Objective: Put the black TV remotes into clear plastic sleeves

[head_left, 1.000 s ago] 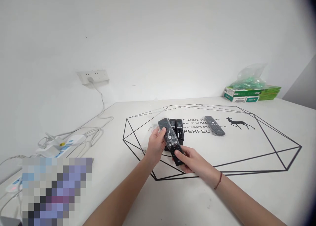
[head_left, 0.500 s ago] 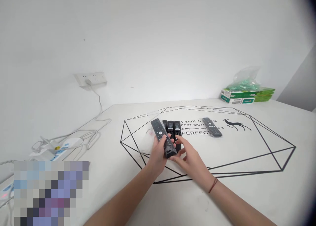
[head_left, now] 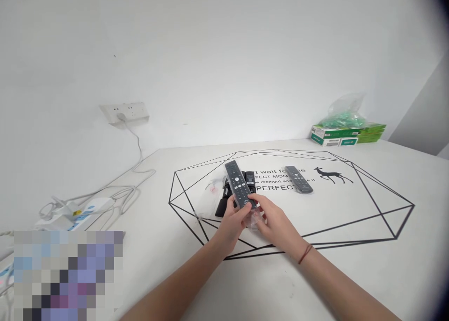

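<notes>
A black remote control (head_left: 237, 178) in a clear plastic sleeve is held up at a slant, buttons facing me. My left hand (head_left: 232, 227) grips its lower end, the thumb lying across the front. At the lower right, my right hand (head_left: 275, 219) has its fingers closed around the edge and the loose plastic (head_left: 253, 219). Behind and below the held remote, several other black remotes (head_left: 250, 178) lie side by side on the table, partly hidden. One more wrapped remote (head_left: 298, 179) rests apart to the right.
Crumpled clear plastic (head_left: 208, 202) lies left of the remotes. Green and white boxes (head_left: 335, 135) with a plastic bag (head_left: 345, 113) on top stand at the back right. On the left are a power strip (head_left: 93, 209), cables and a wall socket (head_left: 124, 113). The white table (head_left: 333, 283) carries printed lines.
The held remote has shifted slightly right and turned more upright. My left thumb has slid to its lower end, and loose plastic now shows below it by my right fingers.
</notes>
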Motion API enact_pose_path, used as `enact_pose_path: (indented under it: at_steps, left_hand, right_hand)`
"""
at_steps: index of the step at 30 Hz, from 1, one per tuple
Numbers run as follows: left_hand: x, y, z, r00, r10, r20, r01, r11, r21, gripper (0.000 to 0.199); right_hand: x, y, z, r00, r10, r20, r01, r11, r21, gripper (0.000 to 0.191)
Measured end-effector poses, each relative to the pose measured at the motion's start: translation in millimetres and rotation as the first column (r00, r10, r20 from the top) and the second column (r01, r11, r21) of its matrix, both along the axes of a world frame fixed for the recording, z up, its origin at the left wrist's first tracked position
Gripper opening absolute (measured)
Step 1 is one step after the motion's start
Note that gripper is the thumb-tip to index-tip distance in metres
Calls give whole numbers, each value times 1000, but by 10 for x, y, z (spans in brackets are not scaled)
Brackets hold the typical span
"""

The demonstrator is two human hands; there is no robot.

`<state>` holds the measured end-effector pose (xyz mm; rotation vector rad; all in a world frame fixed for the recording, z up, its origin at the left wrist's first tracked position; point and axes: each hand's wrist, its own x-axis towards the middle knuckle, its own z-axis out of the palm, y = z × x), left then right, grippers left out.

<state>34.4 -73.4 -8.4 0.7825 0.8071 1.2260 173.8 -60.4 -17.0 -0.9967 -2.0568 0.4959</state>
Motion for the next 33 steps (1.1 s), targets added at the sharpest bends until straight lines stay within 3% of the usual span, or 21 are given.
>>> enact_pose_path:
  at_steps: [7, 10, 15, 19, 24, 28, 33]
  left_hand:
    - [-22, 5, 61, 996, -83, -20, 84, 996, 32, 49]
    - [-70, 13, 118, 992, -122, -27, 124, 990, 67, 46]
    - [-184, 73, 183, 993, -83, -84, 93, 987, 128, 45]
    - [-229, 112, 191, 974, -104, -203, 140, 975, 174, 56]
    - [-240, 111, 183, 919, -155, -364, 223, 963, 154, 68]
    - [-242, 110, 177, 919, -211, -333, 271, 951, 147, 67]
    - [-219, 101, 161, 898, -272, -344, 358, 909, 214, 56]
  right_hand:
    - [33, 1, 16, 998, -54, 13, 52, 996, 72, 35]
    - [50, -6, 71, 1000, 17, -20, -15, 996, 85, 36]
    - [85, -37, 199, 954, 243, -175, -251, 968, -27, 46]
    - [95, -24, 214, 935, 202, -291, -252, 957, -146, 41]
    - [132, 27, 180, 968, 204, -146, -227, 961, -159, 50]
    - [162, 38, 168, 988, 153, -1, -153, 988, -28, 60]
    - [183, 51, 132, 995, 53, 82, -64, 989, 135, 54]
